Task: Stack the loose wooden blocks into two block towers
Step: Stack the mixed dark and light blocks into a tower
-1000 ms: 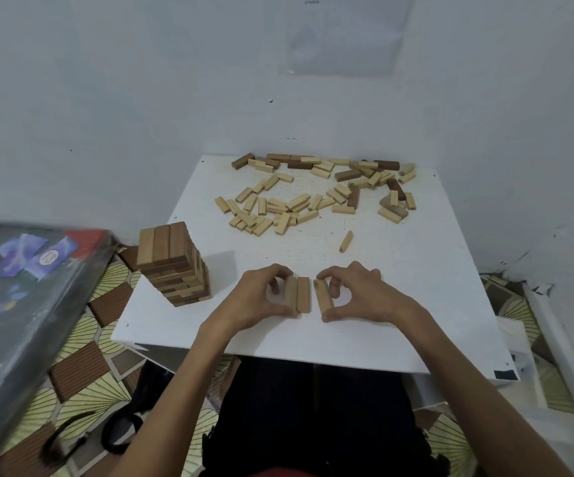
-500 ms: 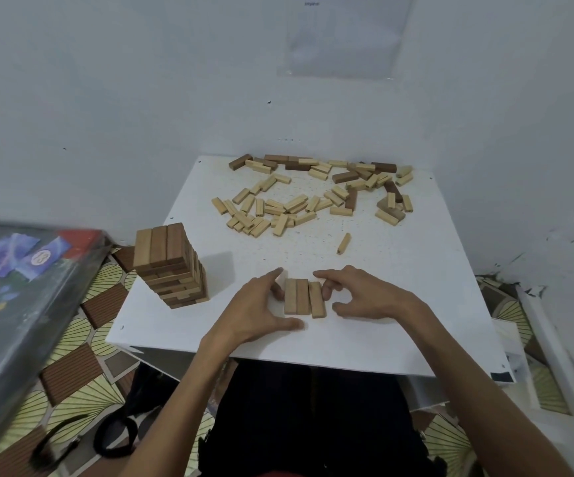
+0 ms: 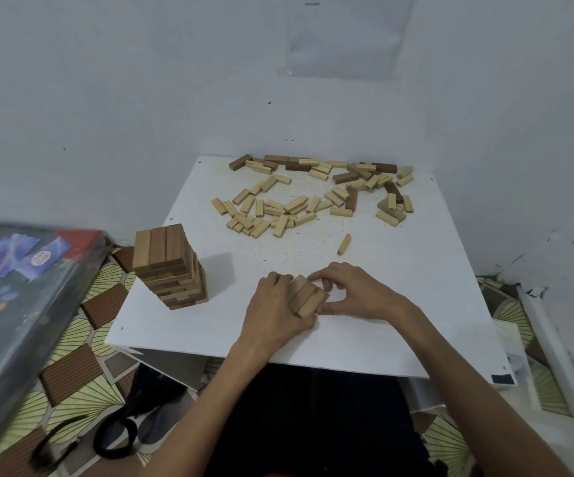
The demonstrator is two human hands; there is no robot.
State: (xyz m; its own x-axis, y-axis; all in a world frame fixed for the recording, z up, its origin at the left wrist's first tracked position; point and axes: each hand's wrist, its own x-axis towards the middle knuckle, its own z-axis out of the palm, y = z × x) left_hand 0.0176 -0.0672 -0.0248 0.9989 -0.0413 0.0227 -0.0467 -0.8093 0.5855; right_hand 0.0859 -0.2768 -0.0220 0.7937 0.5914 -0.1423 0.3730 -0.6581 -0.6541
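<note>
Wooden tower [image 3: 170, 266] is built. Right of it, a three-block row [image 3: 307, 297] is gripped by left hand [image 3: 275, 313] and right hand [image 3: 359, 294]; pile [image 3: 313, 201] beyond is unstacked.

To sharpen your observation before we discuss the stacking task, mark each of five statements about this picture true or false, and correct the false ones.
1. One tower stands on the left part of the table. True.
2. The left hand and right hand grip three blocks set side by side. True.
3. A single block lies apart from the loose blocks, nearer the hands. True.
4. The loose blocks lie heaped at the table's near edge. False: they lie at the far side, by the wall.
5. Two tall towers stand on the table. False: only one stands. The three blocks in the hands are just one layer.
</note>
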